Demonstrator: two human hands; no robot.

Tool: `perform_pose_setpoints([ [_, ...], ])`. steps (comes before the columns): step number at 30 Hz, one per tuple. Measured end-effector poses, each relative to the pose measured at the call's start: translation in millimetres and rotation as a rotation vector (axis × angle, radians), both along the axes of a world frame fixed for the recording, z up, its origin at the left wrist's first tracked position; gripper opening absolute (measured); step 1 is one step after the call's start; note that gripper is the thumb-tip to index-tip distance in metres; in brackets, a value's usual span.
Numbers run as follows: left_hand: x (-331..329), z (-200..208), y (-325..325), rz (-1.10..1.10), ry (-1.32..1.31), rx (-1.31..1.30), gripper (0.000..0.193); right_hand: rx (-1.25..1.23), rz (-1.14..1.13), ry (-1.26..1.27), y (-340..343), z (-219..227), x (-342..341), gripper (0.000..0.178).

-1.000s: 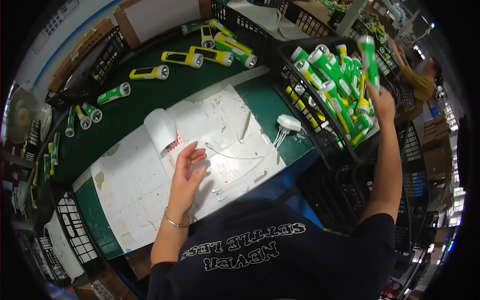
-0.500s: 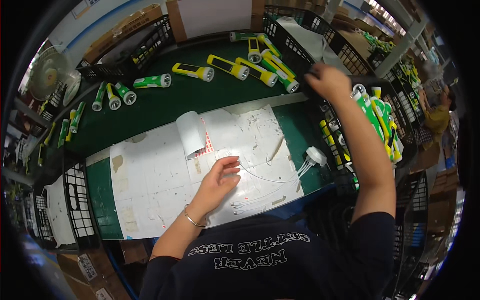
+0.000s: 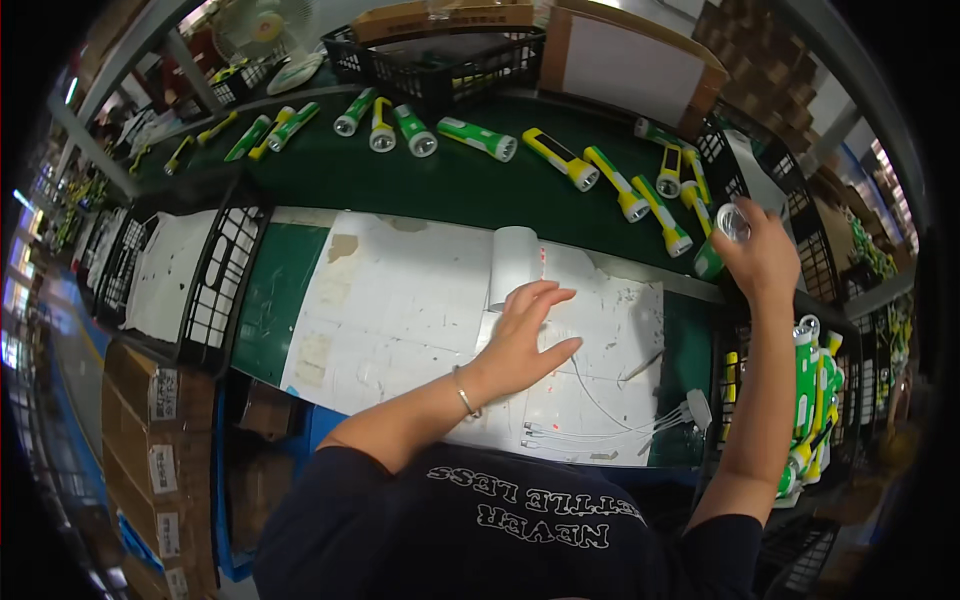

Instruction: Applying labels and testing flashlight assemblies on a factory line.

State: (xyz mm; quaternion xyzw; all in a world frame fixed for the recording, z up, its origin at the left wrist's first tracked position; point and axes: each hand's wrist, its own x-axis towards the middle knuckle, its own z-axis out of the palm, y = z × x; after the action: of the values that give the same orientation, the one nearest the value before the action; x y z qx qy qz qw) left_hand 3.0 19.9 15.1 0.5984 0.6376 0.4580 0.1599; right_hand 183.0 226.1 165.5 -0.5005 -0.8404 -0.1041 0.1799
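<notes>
My left hand [image 3: 520,345] hovers over the white work sheet [image 3: 400,330], palm down with fingers apart and nothing held. Just beyond its fingertips stands a curled white label roll [image 3: 514,262] with red-marked backing. At the right end of the belt, my right hand [image 3: 765,255] is closed around a flashlight [image 3: 733,222]. Its clear lens faces up, and a green part shows below; my fingers hide the rest. To the left of that hand, a green and yellow flashlight [image 3: 662,216] lies on the belt. A white plug block with several cables [image 3: 698,410] rests near the sheet's right edge.
Several more flashlights, such as a green one [image 3: 478,138], lie along the dark green belt [image 3: 440,185]. A black crate of flashlights [image 3: 812,400] stands beside my right arm. Another black crate [image 3: 215,290] sits at left. A cardboard-framed board [image 3: 630,75] stands behind the belt.
The view has swung, so the bench sits further right. My right hand has come from the crate edge to the belt's end and now holds a flashlight. My left hand's fingers have spread.
</notes>
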Motion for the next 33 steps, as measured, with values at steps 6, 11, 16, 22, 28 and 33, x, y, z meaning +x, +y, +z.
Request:
perform_pose_setpoints([
  [6,11,16,4,-0.431,-0.388,-0.087,0.049,-1.117,0.465,0.336,-65,-40,5,0.034],
  [11,30,-6,-22,-0.401,-1.467,-0.571,0.038,-0.855,0.445,0.538,-103,-111,-3,0.041],
  [16,17,-33,-26,-0.173,-1.547,-0.540,0.041,-1.416,0.265,0.951,-131,-135,21,0.032],
  [22,19,-35,-23,-0.220,-1.551,-0.494,0.042,-1.545,0.230,0.877,-165,-158,50,0.031],
  [28,28,-27,-22,-0.226,-1.573,-0.474,0.041,-1.293,0.345,0.757,-176,-165,54,0.028],
  [33,29,-8,-17,-0.152,-1.429,-0.466,0.029,-0.519,0.571,0.425,-181,-136,29,0.014],
])
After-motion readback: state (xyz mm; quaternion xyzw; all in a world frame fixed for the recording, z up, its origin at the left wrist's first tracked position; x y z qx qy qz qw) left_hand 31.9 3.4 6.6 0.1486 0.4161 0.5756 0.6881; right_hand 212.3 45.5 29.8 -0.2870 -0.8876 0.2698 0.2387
